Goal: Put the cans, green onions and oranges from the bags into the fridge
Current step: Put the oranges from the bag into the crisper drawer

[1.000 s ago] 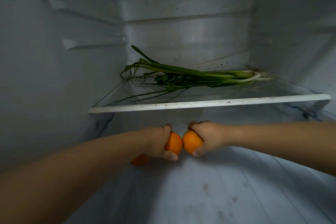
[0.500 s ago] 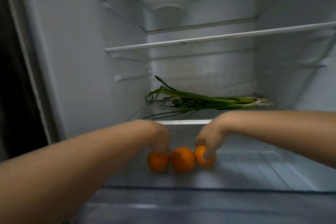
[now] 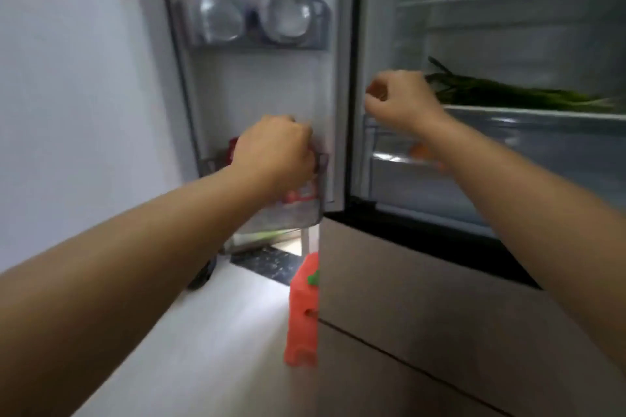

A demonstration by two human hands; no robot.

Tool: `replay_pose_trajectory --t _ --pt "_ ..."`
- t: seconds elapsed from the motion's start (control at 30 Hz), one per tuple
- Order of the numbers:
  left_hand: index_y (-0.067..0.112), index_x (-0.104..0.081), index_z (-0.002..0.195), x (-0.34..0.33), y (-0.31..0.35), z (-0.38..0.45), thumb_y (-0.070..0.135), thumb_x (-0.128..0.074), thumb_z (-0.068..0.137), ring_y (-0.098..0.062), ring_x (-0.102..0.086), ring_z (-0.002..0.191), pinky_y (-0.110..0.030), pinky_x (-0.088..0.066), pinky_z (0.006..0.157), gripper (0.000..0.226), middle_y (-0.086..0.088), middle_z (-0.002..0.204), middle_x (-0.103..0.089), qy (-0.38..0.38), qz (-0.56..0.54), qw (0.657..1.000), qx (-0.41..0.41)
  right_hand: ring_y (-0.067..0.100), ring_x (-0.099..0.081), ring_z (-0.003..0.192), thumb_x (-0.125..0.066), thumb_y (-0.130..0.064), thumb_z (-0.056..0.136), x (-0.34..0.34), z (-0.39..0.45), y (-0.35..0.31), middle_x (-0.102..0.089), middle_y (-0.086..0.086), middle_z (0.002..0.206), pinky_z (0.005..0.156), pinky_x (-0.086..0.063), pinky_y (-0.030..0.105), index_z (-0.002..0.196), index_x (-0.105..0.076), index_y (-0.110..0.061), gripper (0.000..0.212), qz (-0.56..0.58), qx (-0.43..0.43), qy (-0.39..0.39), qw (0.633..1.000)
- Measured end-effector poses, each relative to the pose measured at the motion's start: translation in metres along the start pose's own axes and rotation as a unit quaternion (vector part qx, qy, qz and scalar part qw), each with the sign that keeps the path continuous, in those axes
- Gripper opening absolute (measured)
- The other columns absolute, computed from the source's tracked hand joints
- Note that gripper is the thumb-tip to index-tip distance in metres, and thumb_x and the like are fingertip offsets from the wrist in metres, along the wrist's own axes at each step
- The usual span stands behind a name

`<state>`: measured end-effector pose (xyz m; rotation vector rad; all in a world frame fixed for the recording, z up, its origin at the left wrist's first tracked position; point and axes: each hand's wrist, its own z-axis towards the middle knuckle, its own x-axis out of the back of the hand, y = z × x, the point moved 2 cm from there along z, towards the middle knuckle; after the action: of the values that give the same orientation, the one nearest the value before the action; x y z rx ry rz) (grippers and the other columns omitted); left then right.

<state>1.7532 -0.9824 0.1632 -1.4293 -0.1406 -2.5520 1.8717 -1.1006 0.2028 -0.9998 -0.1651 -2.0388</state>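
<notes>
Left hand (image 3: pixel 276 149): curled over the rim of the clear plastic lower door bin (image 3: pixel 298 210), 9 o'clock; grasp unclear.
Right hand (image 3: pixel 401 100): clenched, holding nothing.
Round orange fruit (image 3: pixel 420 150): behind right wrist.
Long green onions (image 3: pixel 515 96): glass shelf (image 3: pixel 542 112), 2 o'clock.
Shiny metal cans (image 3: pixel 288 12): upper door bin, 11 o'clock.

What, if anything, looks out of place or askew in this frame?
Nothing stands out. The two cans sit side by side in the upper door bin, the green onions lie flat on their shelf, and nothing appears spilled or damaged. Motion blur hides finer detail.
</notes>
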Motion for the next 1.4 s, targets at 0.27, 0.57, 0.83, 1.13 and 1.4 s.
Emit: replay_pose_trajectory --t 0.27,0.57,0.83,1.13,1.4 --pt "0.009 -0.053 0.124 -0.005 -0.180 -0.169 0.023 -0.043 0.095 -0.031 -0.047 0.119 -0.037 -0.043 0.092 0.034 -0.012 0.126 -0.054 -0.086 0.056 0.978 0.182 0.030 -0.057 0.106 -0.052 -0.013 0.087 -0.109 -0.086 -0.220 -0.065 0.018 0.111 0.087 -0.041 0.031 0.106 -0.064 -0.001 0.026 0.149 0.148 -0.077 0.975" --pt "0.008 -0.054 0.122 -0.036 -0.413 -0.328 0.018 -0.041 0.095 -0.029 -0.051 0.111 -0.035 -0.043 0.085 0.032 -0.012 0.120 -0.056 -0.130 0.091 0.920 0.358 0.024 -0.055 0.112 -0.050 -0.014 0.089 -0.297 -0.142 -0.456 -0.063 0.012 0.119 0.087 -0.037 0.023 0.113 -0.062 -0.005 0.029 0.260 0.160 -0.269 0.913" --pt "0.007 -0.056 0.122 -0.057 -0.641 -0.442 0.014 -0.040 0.095 -0.028 -0.049 0.114 -0.033 -0.041 0.088 0.031 -0.011 0.123 -0.054 -0.224 0.073 0.862 0.449 0.027 -0.053 0.116 -0.047 -0.012 0.090 -0.461 -0.168 -0.652 -0.059 0.014 0.126 0.094 -0.040 0.031 0.120 -0.057 -0.002 0.034 0.229 0.172 -0.418 0.862" --pt "0.010 -0.056 0.124 -0.106 -0.806 -0.593 0.014 -0.042 0.095 -0.026 -0.047 0.119 -0.035 -0.043 0.092 0.032 -0.009 0.128 -0.053 -0.376 0.031 0.822 0.427 0.026 -0.053 0.115 -0.047 -0.018 0.092 -0.593 -0.282 -0.815 -0.058 0.012 0.125 0.095 -0.041 0.030 0.122 -0.055 -0.004 0.034 0.177 0.166 -0.550 0.799" --pt "0.010 -0.053 0.123 -0.202 -0.932 -0.671 0.015 -0.040 0.096 -0.026 -0.048 0.118 -0.033 -0.041 0.094 0.031 -0.010 0.126 -0.053 -0.473 -0.016 0.840 0.267 0.026 -0.055 0.113 -0.049 -0.017 0.090 -0.709 -0.424 -0.892 -0.062 0.012 0.119 0.093 -0.043 0.031 0.115 -0.061 -0.006 0.031 0.121 -0.001 -0.629 0.768"
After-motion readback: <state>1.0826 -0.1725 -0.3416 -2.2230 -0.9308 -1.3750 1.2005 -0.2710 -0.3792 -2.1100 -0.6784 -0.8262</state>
